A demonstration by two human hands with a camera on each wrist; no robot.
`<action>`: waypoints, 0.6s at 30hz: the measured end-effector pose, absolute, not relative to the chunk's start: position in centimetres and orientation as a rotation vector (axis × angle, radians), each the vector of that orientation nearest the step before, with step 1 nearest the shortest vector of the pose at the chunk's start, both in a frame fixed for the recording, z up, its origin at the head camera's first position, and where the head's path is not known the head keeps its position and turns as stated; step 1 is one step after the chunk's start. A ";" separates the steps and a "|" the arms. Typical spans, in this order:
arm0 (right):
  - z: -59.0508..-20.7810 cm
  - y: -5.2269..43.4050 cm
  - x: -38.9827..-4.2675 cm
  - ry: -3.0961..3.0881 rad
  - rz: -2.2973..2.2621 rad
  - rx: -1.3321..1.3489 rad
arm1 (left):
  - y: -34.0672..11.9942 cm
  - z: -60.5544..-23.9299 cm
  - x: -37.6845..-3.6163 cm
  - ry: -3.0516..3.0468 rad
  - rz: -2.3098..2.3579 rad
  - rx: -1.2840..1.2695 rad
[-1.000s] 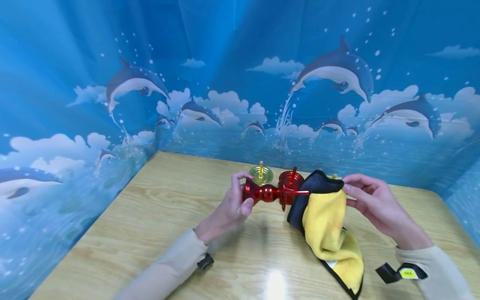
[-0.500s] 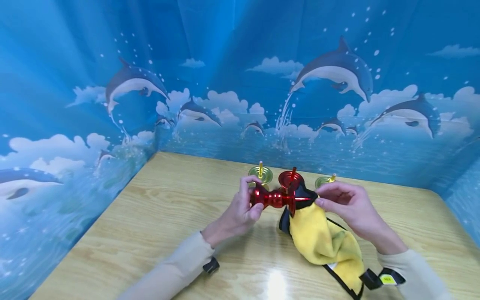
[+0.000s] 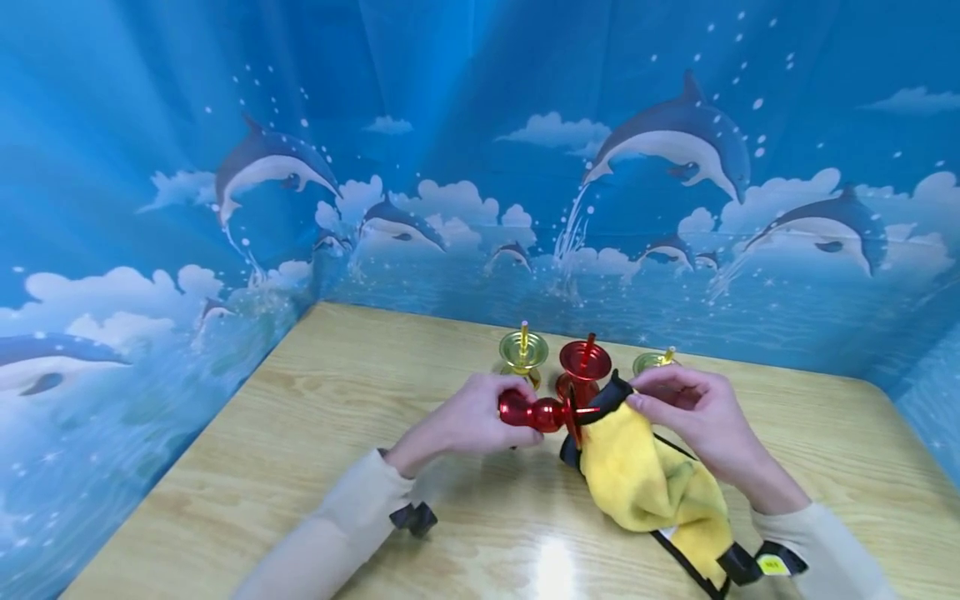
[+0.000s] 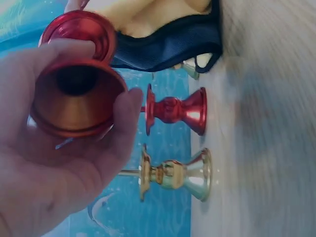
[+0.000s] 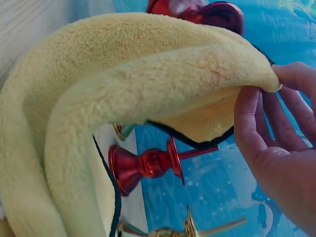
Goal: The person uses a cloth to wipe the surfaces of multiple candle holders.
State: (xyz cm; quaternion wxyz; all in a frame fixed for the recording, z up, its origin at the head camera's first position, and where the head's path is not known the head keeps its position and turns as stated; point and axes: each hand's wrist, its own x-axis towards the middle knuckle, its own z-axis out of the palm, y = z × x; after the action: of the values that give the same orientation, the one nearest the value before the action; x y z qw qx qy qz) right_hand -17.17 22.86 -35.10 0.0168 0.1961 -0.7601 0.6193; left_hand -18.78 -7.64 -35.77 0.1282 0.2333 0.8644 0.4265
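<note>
A red metal candlestick (image 3: 542, 413) is gripped by its base in the left hand (image 3: 472, 417), fingers and thumb curled round the flared foot, the stem lying sideways toward the right hand (image 3: 693, 408); a yellow fleece cloth with a dark edge (image 3: 645, 483) is pinched at its upper hem by the right hand's fingers and thumb, and is draped over the candlestick's spiked end, its lower part trailing onto the wooden table (image 3: 300, 433); just beyond both hands, a gold candlestick (image 3: 523, 352), a second red candlestick (image 3: 582, 367) and another gold one (image 3: 651, 361), partly hidden by the right hand, are stood upright in a row.
</note>
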 end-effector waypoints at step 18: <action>-35.1 31.7 -16.5 -1.603 2.475 0.539 | -8.7 -37.1 -19.3 2.440 1.792 0.511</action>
State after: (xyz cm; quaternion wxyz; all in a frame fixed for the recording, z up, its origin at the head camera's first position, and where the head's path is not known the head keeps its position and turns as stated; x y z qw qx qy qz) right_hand -16.45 31.72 -35.13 0.0718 0.1795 -0.5335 0.8234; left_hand -19.29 -8.66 -37.13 0.0356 0.1663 0.7943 0.5832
